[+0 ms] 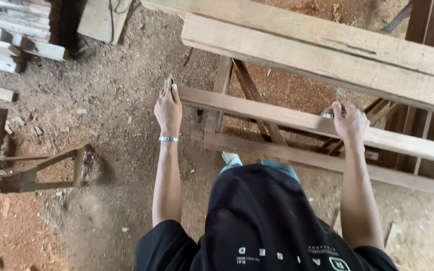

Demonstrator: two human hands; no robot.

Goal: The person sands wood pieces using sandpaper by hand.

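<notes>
At the near plank, which lies slantwise across a wooden trestle, we see both hands at work from the head view. The left hand sits at the plank's left end, its fingers curled shut around that end, with a small dark object poking up above the fingertips; we cannot tell what it is. A pale bracelet circles that wrist. The right hand rests farther right along the same plank, fingers bent over its far edge and gripping it. Beyond the plank lies a thicker pale beam, just behind it. Below the plank spreads the sawdust-strewn dirt floor, and well left of the plank stands a low wooden frame.
</notes>
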